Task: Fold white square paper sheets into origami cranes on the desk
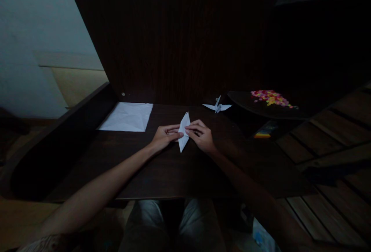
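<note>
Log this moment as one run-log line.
left hand: grip on folded white paper | right hand: pinching same paper | paper: long diamond, on dark desk | nearby: finished paper crane, flat white sheet

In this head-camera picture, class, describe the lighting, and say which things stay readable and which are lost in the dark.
Head view: dim overall, no glare. The white folded paper, pinched between the left hand and right hand, the flat sheet and the paper crane stand out. The dark table and panel behind swallow detail. Straight edges bow towards the corners: wide-lens distortion.
</note>
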Demonstrator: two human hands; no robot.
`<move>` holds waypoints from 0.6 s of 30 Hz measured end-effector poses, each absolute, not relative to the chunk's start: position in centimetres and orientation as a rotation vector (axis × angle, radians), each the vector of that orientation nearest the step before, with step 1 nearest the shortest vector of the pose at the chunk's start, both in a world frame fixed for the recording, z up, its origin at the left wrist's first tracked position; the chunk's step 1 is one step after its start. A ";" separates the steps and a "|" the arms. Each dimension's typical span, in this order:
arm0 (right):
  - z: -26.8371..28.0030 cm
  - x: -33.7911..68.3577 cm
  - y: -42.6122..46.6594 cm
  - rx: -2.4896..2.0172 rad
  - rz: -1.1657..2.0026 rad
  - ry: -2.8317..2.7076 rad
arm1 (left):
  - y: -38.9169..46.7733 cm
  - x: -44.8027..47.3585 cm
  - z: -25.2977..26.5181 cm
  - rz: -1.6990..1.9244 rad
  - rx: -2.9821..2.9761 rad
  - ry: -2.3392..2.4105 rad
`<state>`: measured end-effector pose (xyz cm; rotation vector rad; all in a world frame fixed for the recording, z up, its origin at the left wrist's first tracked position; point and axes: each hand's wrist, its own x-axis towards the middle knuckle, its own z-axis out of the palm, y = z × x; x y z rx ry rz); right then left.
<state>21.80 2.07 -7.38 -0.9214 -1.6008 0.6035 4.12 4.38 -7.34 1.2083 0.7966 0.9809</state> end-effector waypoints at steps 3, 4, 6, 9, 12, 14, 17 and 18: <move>-7.6 21.7 2.2 -0.931 0.639 -1.506 | 4.5 4.0 -7.3 1.025 1.172 0.826; -7.7 21.7 2.3 -0.941 0.649 -1.478 | 4.5 4.0 -7.3 1.040 1.169 0.827; -7.9 21.7 2.5 -0.959 0.708 -1.434 | 4.6 4.0 -7.3 1.068 1.169 0.817; -8.0 21.6 2.6 -0.969 0.851 -1.425 | 4.6 4.0 -7.3 1.087 1.192 0.783; -8.0 21.4 2.6 -0.982 0.891 -1.456 | 4.6 4.0 -7.4 1.081 1.250 0.777; -8.1 21.4 2.6 -0.981 0.894 -1.456 | 4.7 4.0 -7.4 1.083 1.300 0.809; -8.1 21.4 2.7 -0.967 0.916 -1.431 | 4.7 4.1 -7.4 1.108 1.387 0.863; -8.2 21.5 2.7 -0.964 0.927 -1.422 | 4.7 4.1 -7.4 1.116 1.418 0.873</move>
